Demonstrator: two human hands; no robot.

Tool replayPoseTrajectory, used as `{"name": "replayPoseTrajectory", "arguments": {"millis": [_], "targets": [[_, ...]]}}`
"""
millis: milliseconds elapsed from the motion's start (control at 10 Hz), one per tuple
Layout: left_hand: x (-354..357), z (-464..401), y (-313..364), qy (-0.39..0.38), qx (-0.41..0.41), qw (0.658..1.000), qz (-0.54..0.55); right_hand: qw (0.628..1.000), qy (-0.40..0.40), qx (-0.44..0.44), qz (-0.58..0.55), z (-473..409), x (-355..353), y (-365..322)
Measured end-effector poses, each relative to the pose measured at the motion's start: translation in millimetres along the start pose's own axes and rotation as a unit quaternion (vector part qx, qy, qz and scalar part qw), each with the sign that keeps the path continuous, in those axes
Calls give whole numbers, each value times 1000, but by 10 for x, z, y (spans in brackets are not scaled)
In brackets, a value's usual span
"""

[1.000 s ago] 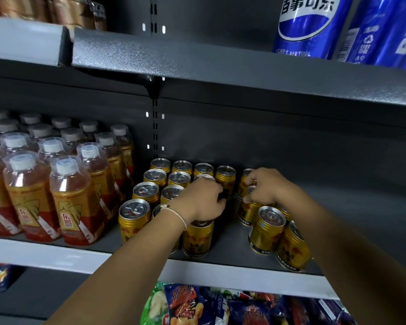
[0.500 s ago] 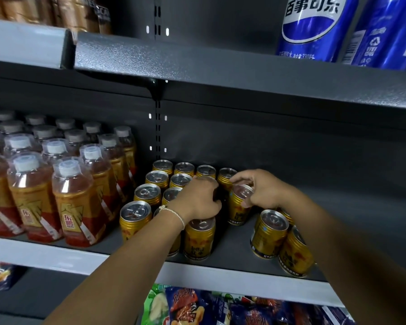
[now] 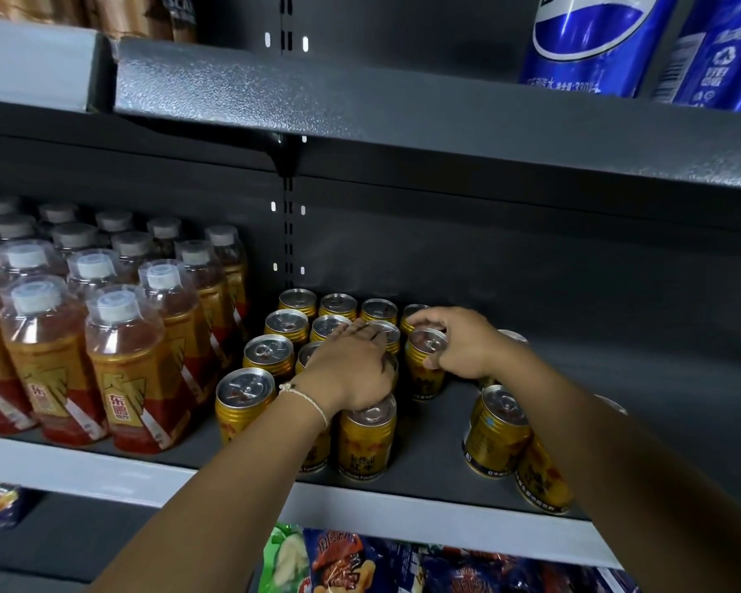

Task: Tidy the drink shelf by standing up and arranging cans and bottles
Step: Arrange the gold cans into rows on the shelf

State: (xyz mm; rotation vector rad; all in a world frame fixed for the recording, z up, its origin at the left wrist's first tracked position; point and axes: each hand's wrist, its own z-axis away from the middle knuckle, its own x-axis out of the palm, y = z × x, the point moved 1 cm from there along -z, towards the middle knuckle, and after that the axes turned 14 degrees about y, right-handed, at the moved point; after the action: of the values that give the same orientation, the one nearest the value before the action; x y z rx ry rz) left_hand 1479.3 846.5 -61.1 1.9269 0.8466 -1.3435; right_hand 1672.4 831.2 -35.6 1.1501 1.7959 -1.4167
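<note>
Cans of a gold drink are stood in rows on the grey shelf [image 3: 424, 477], their long axes vertical and their silver pull-tab tops facing up. One gold can [image 3: 425, 365] is gripped around its top rim by the right hand [image 3: 458, 342], fingers curled over the lid and thumb pressed on the near side; it is held upright at the right edge of the block, just beside the back rows, and whether its base touches the shelf cannot be told. The left hand [image 3: 351, 370] is laid palm down on the tops of cans in the middle of the block, fingers held together and stretched toward the back wall; a thin cord bracelet [image 3: 306, 400] is worn on that wrist. A front can [image 3: 366, 438] is stood upright just below the left hand, label facing forward. To the right, well apart from the block, a leaning can [image 3: 495, 432] is tilted with its top toward the left, touching another gold can [image 3: 542, 477] behind the right forearm. Bottles [image 3: 129, 370] of amber drink with white caps are packed upright on the left of the shelf. Blue cans [image 3: 591, 40] are kept on the shelf above, and snack bags [image 3: 343, 560] are seen on the level below.
</note>
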Motion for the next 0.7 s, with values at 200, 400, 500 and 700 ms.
{"name": "replayPoseTrajectory", "arguments": {"millis": [200, 400, 500, 700], "targets": [[0, 9, 2, 2, -2, 1000, 6, 1000, 16, 3, -9, -6, 27, 24], [1, 2, 3, 0, -1, 1000, 2, 1000, 20, -6, 11, -13, 50, 16], [1, 7, 1, 1, -1, 1000, 1, 999, 32, -4, 21, -27, 57, 33], [-5, 9, 16, 2, 0, 1000, -4, 999, 42, 26, 3, -15, 77, 69]]}}
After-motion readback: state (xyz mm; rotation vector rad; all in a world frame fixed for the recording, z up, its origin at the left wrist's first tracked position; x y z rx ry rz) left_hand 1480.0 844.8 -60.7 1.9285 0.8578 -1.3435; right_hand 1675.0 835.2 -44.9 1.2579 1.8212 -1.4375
